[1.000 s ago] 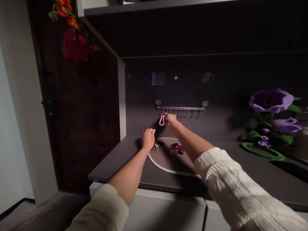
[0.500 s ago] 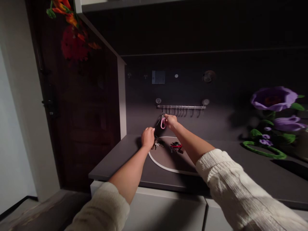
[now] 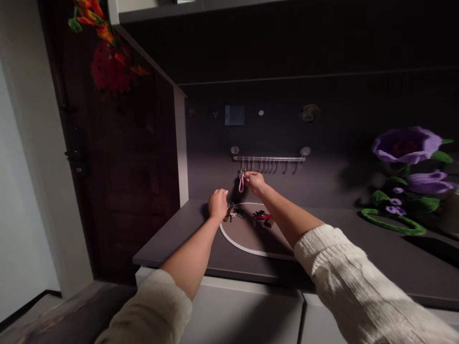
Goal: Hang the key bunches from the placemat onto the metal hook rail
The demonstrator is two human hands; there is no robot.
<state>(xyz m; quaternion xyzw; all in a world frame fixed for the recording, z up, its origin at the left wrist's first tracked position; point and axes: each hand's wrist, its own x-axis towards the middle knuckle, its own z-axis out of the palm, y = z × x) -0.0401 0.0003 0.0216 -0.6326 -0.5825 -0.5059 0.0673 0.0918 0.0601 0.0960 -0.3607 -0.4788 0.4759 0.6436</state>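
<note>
A pink loop keychain (image 3: 241, 184) with a metal ring hangs just under the clear hook rail (image 3: 268, 158) on the wall. My right hand (image 3: 255, 182) pinches it near the ring, below the rail's left end. Lower and to the left, my left hand (image 3: 218, 204) is closed, fingers curled above the edge of the round mat (image 3: 238, 244). What it holds, if anything, is hidden. A bunch of keys (image 3: 234, 213) shows right beside its fingertips; whether they touch, I cannot tell. Another bunch with a red piece (image 3: 262, 217) lies on the mat near my right forearm.
Purple artificial flowers (image 3: 407, 148) and a green ring (image 3: 392, 223) stand on the counter (image 3: 172, 231) at right. An upper cabinet (image 3: 150, 18) overhangs the niche. At left is a dark door (image 3: 125, 191), with red and orange flowers (image 3: 111, 67) in front.
The pink loop has turned to look narrower, and my right hand stays at it below the rail. My left hand has hardly moved. The whole view has shifted slightly.
</note>
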